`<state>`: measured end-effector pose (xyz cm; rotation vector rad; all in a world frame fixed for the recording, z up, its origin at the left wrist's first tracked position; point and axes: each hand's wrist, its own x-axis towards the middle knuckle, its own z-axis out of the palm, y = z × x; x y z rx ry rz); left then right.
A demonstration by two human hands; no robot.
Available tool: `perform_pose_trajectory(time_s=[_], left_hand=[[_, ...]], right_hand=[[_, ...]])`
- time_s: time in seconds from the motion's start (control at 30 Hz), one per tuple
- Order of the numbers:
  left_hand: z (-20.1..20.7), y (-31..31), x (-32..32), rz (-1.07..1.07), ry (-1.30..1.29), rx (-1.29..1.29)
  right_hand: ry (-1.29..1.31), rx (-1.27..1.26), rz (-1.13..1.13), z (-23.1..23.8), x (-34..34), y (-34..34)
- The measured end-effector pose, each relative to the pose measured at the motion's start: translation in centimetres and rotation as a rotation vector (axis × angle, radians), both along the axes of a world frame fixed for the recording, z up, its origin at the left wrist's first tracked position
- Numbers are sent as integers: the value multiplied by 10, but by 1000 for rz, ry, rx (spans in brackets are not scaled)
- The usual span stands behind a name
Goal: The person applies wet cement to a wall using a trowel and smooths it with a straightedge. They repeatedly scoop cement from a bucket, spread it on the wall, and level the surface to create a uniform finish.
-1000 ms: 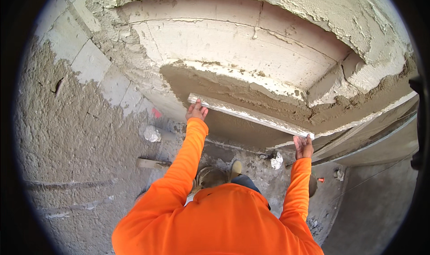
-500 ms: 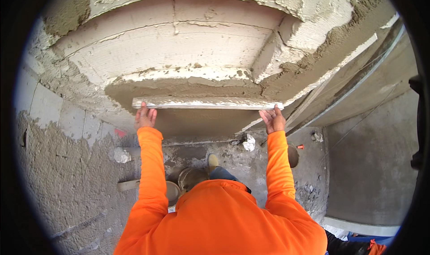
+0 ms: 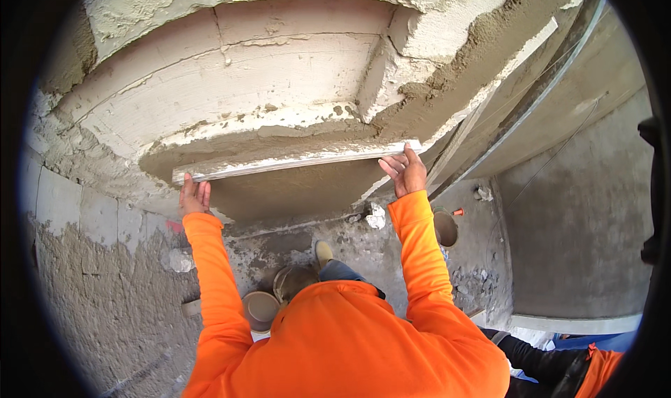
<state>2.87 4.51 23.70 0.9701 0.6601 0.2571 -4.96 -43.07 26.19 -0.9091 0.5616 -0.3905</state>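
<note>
Turned in view, your board (image 3: 297, 159) now slants up rightward, its ends held by your left hand (image 3: 195, 197) and right hand (image 3: 408, 174), both part-curled at its lower edge.

Spans the mortar (image 3: 293, 192) with a bar (image 3: 297, 159), left hand (image 3: 194, 194) at its left end, right hand (image 3: 405, 171) at its right. Has a recess (image 3: 300, 69) beyond the bar, a bucket (image 3: 244, 307) left of the boot (image 3: 323, 252), another bucket (image 3: 455, 238) right of it, a co-worker's sleeve (image 3: 545, 361) behind, rightward.
</note>
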Motion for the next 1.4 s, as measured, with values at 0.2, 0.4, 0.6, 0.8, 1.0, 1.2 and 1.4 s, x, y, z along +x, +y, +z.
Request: perform_pose_trajectory(time_s=[0.2, 0.4, 0.6, 0.8, 1.0, 1.2, 1.4], left_hand=[[-4, -26, -3, 77, -40, -36], [-19, 41, -8, 102, -44, -33], [-77, 32, -14, 28, 106, -13], [-91, 14, 8, -25, 96, -41], [-72, 9, 7, -50, 55, -56], [-23, -21, -2, -30, 27, -55], [-18, -31, -11, -82, -39, -3]], right_hand=[[90, -12, -104, 26, -6, -9], [-20, 12, 114, -1, -16, 32], [146, 116, 26, -64, -23, 27], [146, 95, 15, -72, -3, -1], [128, 52, -14, -32, -5, -12], [92, 14, -54, 5, -4, -31], [84, -45, -59, 9, -12, -35]])
